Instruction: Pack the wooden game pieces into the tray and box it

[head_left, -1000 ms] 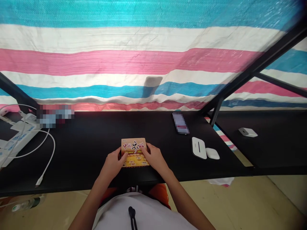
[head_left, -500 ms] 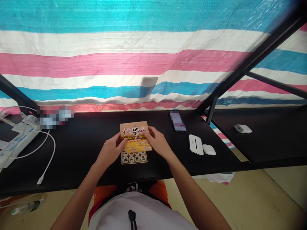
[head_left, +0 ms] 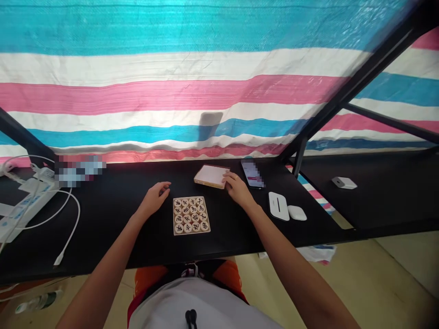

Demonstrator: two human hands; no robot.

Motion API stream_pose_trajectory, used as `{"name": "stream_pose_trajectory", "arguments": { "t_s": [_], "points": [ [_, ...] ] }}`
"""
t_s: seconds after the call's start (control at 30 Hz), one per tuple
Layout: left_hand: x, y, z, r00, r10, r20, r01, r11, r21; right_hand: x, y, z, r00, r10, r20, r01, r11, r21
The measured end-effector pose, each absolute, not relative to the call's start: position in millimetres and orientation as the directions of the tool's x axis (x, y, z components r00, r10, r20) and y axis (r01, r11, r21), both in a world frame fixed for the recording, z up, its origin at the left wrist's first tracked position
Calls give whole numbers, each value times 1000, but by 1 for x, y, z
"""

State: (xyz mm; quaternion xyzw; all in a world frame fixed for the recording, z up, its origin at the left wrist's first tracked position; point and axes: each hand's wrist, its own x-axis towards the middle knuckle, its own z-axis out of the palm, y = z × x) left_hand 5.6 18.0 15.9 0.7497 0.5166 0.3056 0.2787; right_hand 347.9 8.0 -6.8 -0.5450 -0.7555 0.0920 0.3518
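A square box of Chinese chess pieces (head_left: pixel 191 215) lies uncovered on the black table, its round pale pieces in rows with dark characters face up. Beyond it, the box lid (head_left: pixel 211 175) is turned over, its white inner side facing up. At the lid's right edge, my right hand (head_left: pixel 238 188) grips it between thumb and fingers. My left hand (head_left: pixel 157 197) hovers over the table to the left of the box, holding nothing, with thumb and fingers apart.
Right of the lid lie a phone (head_left: pixel 253 173), a white flat device (head_left: pixel 278 206) and a white earbud case (head_left: pixel 297 213). A white charger (head_left: pixel 344 183) sits farther right. On the left are a power strip (head_left: pixel 25 208) and a white cable (head_left: pixel 65 246). Metal bars (head_left: pixel 338 98) slant at the back.
The lid has come off the box, moved back and right, and turned over in my right hand. My left hand has let go of it and moved left. The chess pieces are now uncovered.
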Motion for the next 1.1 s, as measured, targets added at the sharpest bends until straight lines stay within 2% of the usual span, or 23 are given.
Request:
{"name": "stream_pose_trajectory", "arguments": {
  "t_s": [0.13, 0.2, 0.27, 0.33, 0.47, 0.6, 0.87, 1.1],
  "points": [
    [3, -15, 14, 202, 958, 201, 575, -283, 768, 365, -2, -28, -163, 891, 425, 800, 371, -471],
    [6, -34, 13, 181, 959, 220, 570, -285, 771, 354, -15, -26, -63, 875, 481, 804, 330, -495],
    [10, -54, 9, 174, 960, 219, 567, -279, 775, 332, -33, -19, 5, 867, 499, 767, 317, -558],
    [13, -73, 3, 154, 962, 225, 568, -273, 776, 305, -56, -12, 26, 888, 459, 701, 311, -642],
    [14, -104, -1, 228, 949, 219, 589, -313, 745, 261, -102, -9, -42, 940, 338, 580, 299, -758],
    [12, -116, 1, 343, 916, 206, 633, -388, 670, 250, -124, -12, -108, 954, 281, 596, 288, -749],
    [14, -113, -4, 326, 915, 239, 671, -402, 624, 256, -126, -9, -183, 947, 266, 596, 322, -736],
    [14, -114, -7, 339, 896, 286, 682, -444, 582, 257, -126, -14, -174, 938, 300, 607, 342, -718]
  ]
}}
